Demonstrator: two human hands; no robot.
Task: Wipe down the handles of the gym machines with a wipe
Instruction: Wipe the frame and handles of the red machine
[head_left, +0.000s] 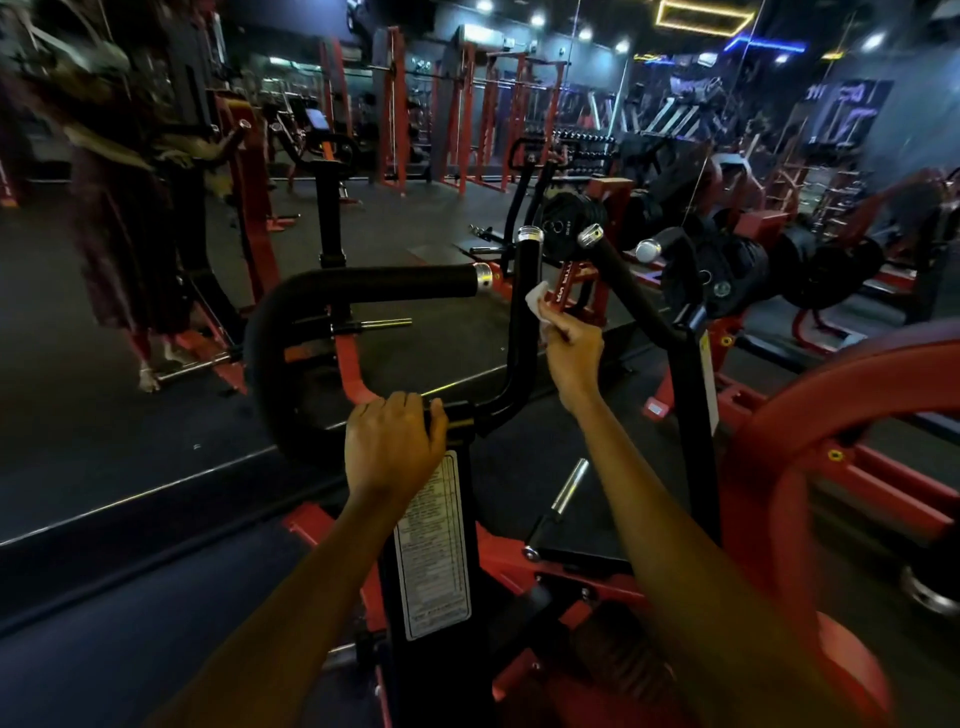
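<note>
Head view, gym floor, dim light. Item one: left hand (393, 441), fingers curled together over the black crossbar (457, 415) of a red-and-black machine, just above a white instruction label (434, 545). Item two: right hand (571, 348), raised, fingertips pinched on a white wipe (537, 301). Wipe pressed against the right side of the upright handle (524, 312), below its chrome end cap. Item three: horizontal padded handle (384, 283), to the left, untouched. Item four: angled handle (631, 291), right of the wipe, apart from it. Item five: black weight plates (727, 270), beyond, on red frames.
</note>
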